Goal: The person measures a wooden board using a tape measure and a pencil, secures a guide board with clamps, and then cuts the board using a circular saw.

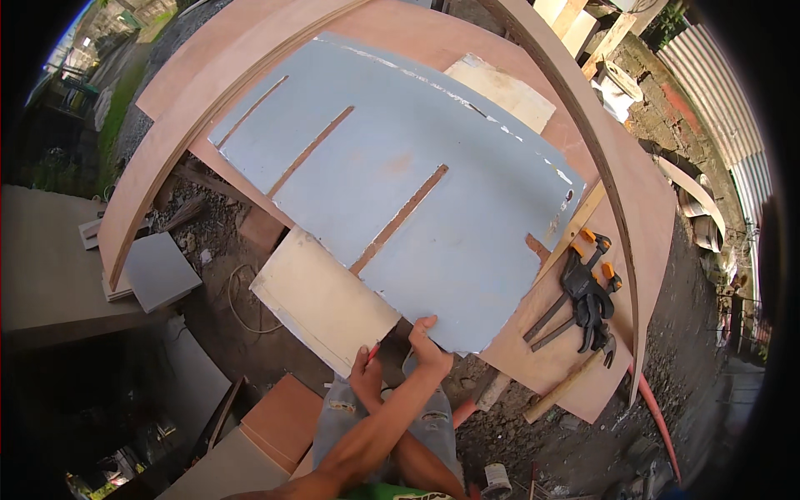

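Observation:
My forearms cross, the left one on top. My left hand (431,348) is closed on the near edge of a large grey-blue painted panel (417,242), thumb on top; its other fingers are mostly hidden. The panel has several narrow brown slots and chipped white edges. To the left, my right hand (365,382) is closed around a slim red pencil or marker (372,353), too small to tell which. It is at the near edge of a cream-coloured board (321,296), which sticks out from under the panel.
Black-and-orange bar clamps (587,296) and a wooden-handled hammer (567,385) lie on the plywood sheet (525,350) at right. Curved plywood strips (179,137) arch at both sides. Grey square boards (158,271) stand left; a red hose (661,429) runs at lower right.

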A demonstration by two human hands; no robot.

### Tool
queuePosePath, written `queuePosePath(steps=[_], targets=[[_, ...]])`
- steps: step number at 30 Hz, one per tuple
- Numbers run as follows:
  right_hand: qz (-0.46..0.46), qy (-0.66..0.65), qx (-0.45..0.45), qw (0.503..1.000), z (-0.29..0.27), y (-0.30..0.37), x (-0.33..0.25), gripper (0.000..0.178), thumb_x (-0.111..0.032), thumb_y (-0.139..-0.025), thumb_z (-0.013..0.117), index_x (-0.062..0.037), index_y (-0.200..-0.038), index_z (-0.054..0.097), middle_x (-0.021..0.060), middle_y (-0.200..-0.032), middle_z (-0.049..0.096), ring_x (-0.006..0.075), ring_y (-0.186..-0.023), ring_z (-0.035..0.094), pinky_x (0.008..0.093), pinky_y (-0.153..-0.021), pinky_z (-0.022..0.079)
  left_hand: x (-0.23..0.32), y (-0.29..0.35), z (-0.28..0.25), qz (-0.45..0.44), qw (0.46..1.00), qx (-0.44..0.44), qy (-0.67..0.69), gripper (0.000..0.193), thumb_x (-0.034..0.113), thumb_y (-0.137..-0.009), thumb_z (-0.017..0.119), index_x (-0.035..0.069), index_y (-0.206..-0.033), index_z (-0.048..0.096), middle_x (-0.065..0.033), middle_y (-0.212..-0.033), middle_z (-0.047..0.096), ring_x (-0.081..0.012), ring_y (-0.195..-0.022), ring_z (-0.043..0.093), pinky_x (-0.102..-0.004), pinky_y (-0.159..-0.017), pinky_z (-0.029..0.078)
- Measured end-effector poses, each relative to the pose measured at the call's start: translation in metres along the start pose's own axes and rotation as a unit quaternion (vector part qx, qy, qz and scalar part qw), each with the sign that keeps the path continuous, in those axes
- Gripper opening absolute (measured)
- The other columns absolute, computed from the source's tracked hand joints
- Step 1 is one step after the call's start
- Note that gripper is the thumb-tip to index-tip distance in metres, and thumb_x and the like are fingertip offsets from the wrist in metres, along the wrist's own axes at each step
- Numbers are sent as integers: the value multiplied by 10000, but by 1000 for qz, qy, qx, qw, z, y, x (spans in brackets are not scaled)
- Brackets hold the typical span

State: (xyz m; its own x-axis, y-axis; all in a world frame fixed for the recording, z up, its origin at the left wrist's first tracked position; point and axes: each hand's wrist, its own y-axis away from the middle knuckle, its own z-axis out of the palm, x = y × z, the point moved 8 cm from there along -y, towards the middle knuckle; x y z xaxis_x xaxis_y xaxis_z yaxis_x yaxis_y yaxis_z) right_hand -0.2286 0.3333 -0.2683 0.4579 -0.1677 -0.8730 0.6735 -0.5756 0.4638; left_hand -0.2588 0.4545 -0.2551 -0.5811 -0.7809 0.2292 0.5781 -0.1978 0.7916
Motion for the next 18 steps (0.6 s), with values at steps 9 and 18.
queuePosePath(steps=[9, 18], targets=[[99, 43, -122, 987, -40, -3, 49, 540, -487, -1015, 471, -11, -780, 568, 72, -609, 579, 165, -511, 534, 340, -512, 407, 21, 0, -14, -42, 965, 66, -250, 399, 320, -813, 635, 15, -1064, 579, -117, -1014, 633, -265, -866, 660, -378, -746, 541], [119, -143, -26, 982, -210, 6, 11, 413, -376, -1026, 490, 4, -892, 580, 55, -609, 543, 78, -463, 439, 248, -405, 318, 218, 68, -67, 301, 809, 157, -479, 315, 206, -865, 749, -33, -989, 587, -34, -779, 604, -86, -684, 578, -241, -612, 490]])
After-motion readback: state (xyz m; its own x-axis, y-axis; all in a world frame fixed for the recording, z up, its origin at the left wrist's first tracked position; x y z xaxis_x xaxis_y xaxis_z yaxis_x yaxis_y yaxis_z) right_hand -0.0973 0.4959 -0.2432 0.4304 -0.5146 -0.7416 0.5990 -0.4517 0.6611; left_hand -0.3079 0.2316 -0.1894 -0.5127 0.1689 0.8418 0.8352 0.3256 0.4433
